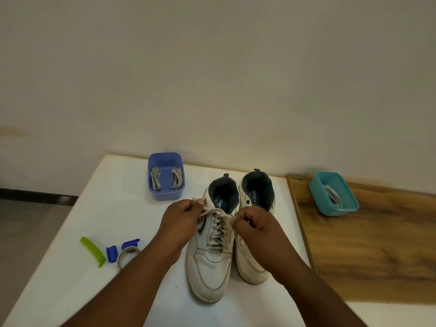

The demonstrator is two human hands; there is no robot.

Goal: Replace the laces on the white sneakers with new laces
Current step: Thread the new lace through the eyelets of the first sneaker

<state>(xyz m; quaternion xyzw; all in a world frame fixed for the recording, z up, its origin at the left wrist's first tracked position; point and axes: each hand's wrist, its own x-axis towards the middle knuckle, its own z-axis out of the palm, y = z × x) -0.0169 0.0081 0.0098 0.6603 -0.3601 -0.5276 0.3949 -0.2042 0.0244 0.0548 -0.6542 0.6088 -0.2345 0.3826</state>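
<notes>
Both hands work over the left sneaker (pixel 210 263): the left hand (pixel 182 217) pinches one end of its lace (pixel 218 228) and the right hand (pixel 253 224) pinches the other end, fingers curled, pulling the ends apart above the top eyelets. Two white sneakers stand side by side on the white table (pixel 94 208), long axes running away from the person, toes toward the person and heels toward the wall. The right sneaker (pixel 256 204), touching the laced one, shows "sparx" on its insole and side. Beyond and left of the left sneaker, a blue box (pixel 166 193) holds two lace bundles. Left of its toe lie a green clip (pixel 93 252), two blue clips (pixel 112 253) and a tape roll (pixel 125 256). Well right, on a wooden board (pixel 368 251), a teal box (pixel 333 206) holds one lace.
</notes>
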